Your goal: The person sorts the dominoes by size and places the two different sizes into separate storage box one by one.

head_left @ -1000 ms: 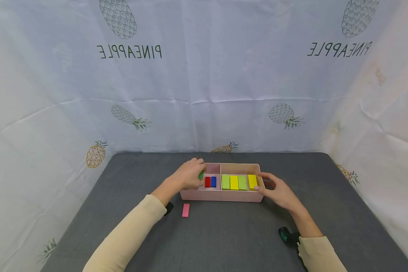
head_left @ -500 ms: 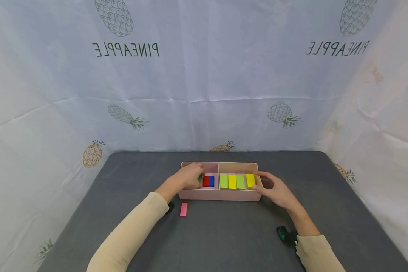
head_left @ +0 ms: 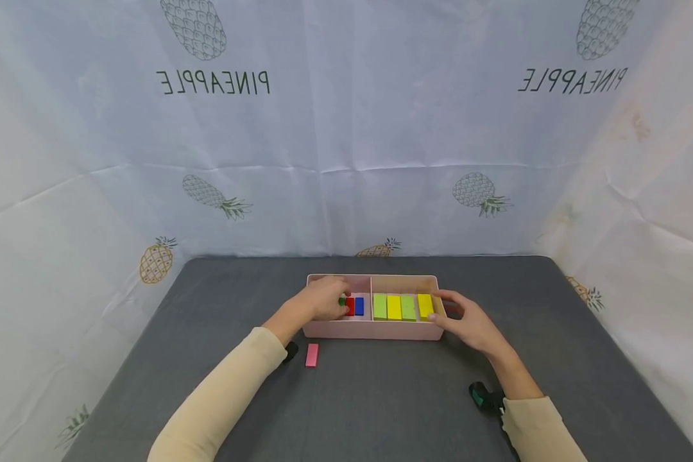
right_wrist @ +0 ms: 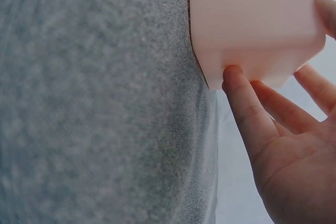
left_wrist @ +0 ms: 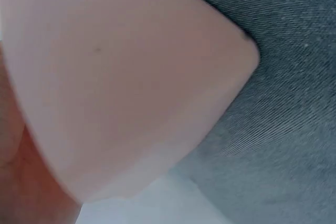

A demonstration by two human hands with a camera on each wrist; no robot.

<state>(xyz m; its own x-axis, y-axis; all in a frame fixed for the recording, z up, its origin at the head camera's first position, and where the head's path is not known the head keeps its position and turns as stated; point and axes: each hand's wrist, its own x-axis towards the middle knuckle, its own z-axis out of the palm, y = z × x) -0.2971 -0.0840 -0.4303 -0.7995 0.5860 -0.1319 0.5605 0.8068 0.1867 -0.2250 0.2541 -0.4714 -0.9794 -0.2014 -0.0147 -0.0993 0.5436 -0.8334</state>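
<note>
A pink two-compartment box [head_left: 375, 331] stands on the dark table in the head view. My left hand [head_left: 322, 300] reaches into its left compartment and pinches a small green block [head_left: 342, 301], largely hidden by the fingers. Just right of it lie a red block [head_left: 350, 307] and a blue block [head_left: 359, 307]. At the box's right end, my right hand [head_left: 469, 325] holds the wall. In the right wrist view, several fingertips touch the pink outside. The right compartment has light green blocks [head_left: 380, 307] and yellow blocks [head_left: 425, 307] in a row.
A pink block [head_left: 312, 355] lies on the dark table [head_left: 381, 404] in front of the box's left part. White pineapple-print cloth [head_left: 346, 128] hangs behind and at both sides. Black wrist devices [head_left: 485, 398] show near the sleeves.
My left hand has gone lower into the left compartment with the green block, then slightly right, bringing it up beside the red block. The right hand stays on the box's end.
</note>
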